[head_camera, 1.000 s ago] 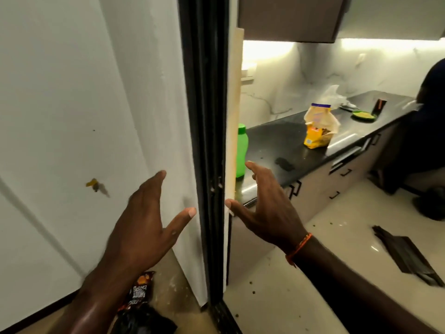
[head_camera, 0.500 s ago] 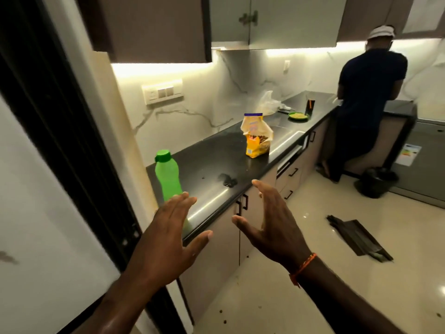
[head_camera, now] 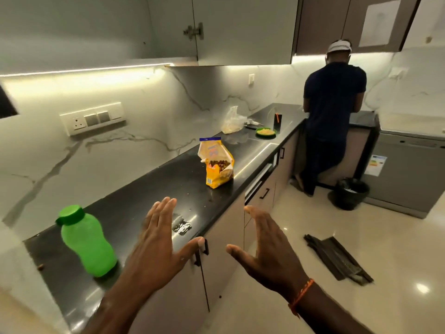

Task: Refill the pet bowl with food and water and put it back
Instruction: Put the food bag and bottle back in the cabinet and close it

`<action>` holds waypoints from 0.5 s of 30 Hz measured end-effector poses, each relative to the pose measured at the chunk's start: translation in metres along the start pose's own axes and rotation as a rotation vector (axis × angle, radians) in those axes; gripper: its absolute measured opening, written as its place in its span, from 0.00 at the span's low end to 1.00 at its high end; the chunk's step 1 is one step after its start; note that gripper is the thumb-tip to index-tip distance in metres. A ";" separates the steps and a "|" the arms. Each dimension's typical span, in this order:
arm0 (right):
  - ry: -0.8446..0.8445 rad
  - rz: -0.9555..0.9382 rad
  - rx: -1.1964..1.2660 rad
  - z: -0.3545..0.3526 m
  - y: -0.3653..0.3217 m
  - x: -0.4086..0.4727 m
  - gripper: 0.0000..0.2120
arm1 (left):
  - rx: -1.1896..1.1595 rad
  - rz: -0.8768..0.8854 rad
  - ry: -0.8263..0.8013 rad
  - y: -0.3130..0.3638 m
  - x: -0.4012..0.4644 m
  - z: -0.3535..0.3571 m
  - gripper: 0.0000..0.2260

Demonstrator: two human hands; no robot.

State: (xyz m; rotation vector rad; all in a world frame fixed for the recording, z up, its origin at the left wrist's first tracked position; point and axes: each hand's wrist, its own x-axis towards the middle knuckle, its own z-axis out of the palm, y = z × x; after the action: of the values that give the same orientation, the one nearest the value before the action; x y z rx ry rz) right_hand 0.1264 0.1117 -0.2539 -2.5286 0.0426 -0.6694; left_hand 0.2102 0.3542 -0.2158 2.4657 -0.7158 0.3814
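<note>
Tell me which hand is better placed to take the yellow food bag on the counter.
Probably the left hand: it is open above the black counter, in line with the yellow food bag. The right hand, also empty, is out past the counter edge, above the floor.

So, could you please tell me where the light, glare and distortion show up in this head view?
Head view: under-cabinet strip light blows out the marble backsplash; glare streaks run along the black countertop edge and spot the floor; wide-angle bending curves the wall cabinets; both hands look slightly soft.
</note>
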 end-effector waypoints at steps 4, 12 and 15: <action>-0.019 0.010 -0.001 0.005 0.036 0.036 0.45 | -0.026 -0.022 -0.039 0.002 0.043 0.026 0.48; -0.062 0.035 0.031 0.053 0.098 0.126 0.46 | -0.045 -0.087 -0.093 -0.025 0.137 0.088 0.51; -0.077 0.027 0.034 0.078 0.120 0.171 0.46 | -0.037 -0.118 -0.122 -0.047 0.178 0.113 0.53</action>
State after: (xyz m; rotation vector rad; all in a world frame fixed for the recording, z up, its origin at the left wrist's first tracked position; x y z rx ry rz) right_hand 0.3251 0.0181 -0.2930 -2.5140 0.0381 -0.5566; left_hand 0.3958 0.2503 -0.2559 2.4981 -0.6167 0.1722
